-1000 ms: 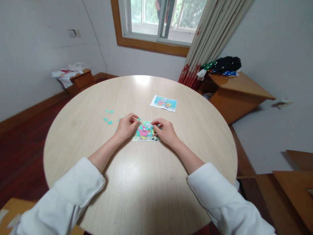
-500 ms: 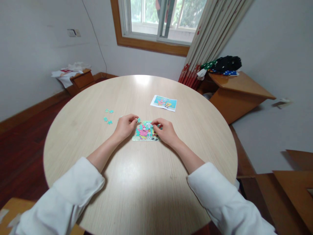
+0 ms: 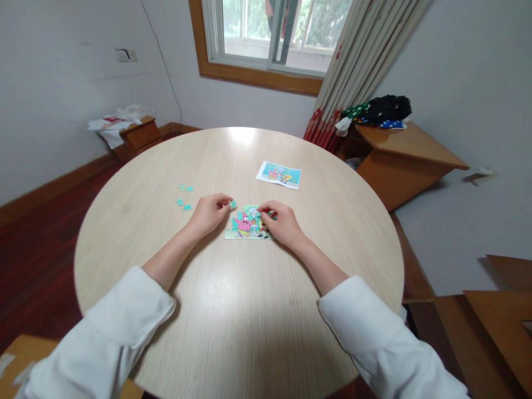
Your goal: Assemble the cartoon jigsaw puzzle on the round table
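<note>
My left hand (image 3: 211,213) pinches a small turquoise puzzle piece (image 3: 233,205) at the upper left corner of a partly joined jigsaw puzzle (image 3: 245,224). The puzzle lies flat on the table and shows a pink starfish figure, a pale figure in the middle and a yellow one at the right. Over the puzzle's right side rests my right hand (image 3: 281,220), thumb and fingers closed together at its upper edge. Whether a piece sits between those fingertips cannot be made out. That hand covers part of the yellow figure.
Several loose turquoise puzzle pieces (image 3: 187,208) lie to the left on the round wooden table (image 3: 233,310). Behind the puzzle is a printed picture sheet (image 3: 279,175) with the same figures. A wooden cabinet (image 3: 409,147) with cloths on top stands at the right.
My left hand has shifted slightly left with the puzzle piece, away from the puzzle's upper edge. My right hand stays in place on the puzzle.
</note>
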`<action>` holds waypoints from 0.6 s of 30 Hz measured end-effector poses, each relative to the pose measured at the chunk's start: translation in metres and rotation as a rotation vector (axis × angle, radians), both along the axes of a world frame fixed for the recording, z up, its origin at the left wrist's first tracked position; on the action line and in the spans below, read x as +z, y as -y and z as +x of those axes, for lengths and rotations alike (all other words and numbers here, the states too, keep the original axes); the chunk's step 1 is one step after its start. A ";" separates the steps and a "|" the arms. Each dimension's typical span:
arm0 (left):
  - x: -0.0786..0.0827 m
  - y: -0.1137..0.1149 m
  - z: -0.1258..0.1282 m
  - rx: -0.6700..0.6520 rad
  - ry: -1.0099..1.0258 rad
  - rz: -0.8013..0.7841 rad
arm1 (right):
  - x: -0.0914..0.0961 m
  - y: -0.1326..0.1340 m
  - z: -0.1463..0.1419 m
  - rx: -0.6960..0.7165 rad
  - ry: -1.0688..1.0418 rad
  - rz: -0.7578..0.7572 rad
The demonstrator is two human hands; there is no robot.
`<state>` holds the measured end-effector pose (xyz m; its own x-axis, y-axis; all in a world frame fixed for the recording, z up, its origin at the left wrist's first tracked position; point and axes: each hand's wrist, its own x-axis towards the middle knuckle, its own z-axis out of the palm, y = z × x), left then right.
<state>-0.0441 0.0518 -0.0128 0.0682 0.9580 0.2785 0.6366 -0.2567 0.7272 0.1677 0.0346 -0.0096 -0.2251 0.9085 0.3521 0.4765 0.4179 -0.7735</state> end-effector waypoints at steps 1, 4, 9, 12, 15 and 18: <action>0.001 0.000 -0.001 -0.006 -0.003 -0.004 | 0.000 0.000 0.000 -0.001 0.001 0.002; 0.003 0.001 -0.001 -0.034 -0.022 -0.012 | -0.001 0.000 0.000 0.001 0.007 0.009; 0.008 0.003 -0.001 -0.055 -0.137 -0.062 | -0.002 -0.001 0.000 0.001 0.019 0.029; 0.011 0.005 0.001 -0.051 -0.182 -0.094 | -0.003 -0.002 0.000 -0.003 0.031 0.036; 0.014 0.006 0.002 -0.047 -0.200 -0.114 | -0.003 -0.001 0.001 -0.004 0.032 0.040; 0.015 0.007 0.003 -0.037 -0.213 -0.116 | -0.002 -0.001 0.001 0.000 0.027 0.044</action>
